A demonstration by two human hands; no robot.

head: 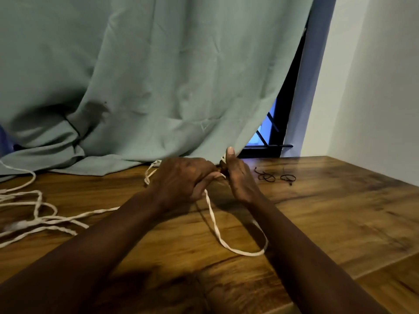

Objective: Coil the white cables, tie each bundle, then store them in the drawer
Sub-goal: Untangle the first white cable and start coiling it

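Coiling seems barely begun, with the left hand [181,179] curled round the white cable [214,225], the right hand [240,177] beside it pinching the cable under a raised thumb, one loop lying nearer than both, slack trailing left over the counter [328,223], so the next move means drawing slack into another loop.

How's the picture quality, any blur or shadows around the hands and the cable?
Head view: dim, warm light; the left hand and white cable look motion-smeared; the forearms throw soft shadows on the table; the window glows blue past the curtain.
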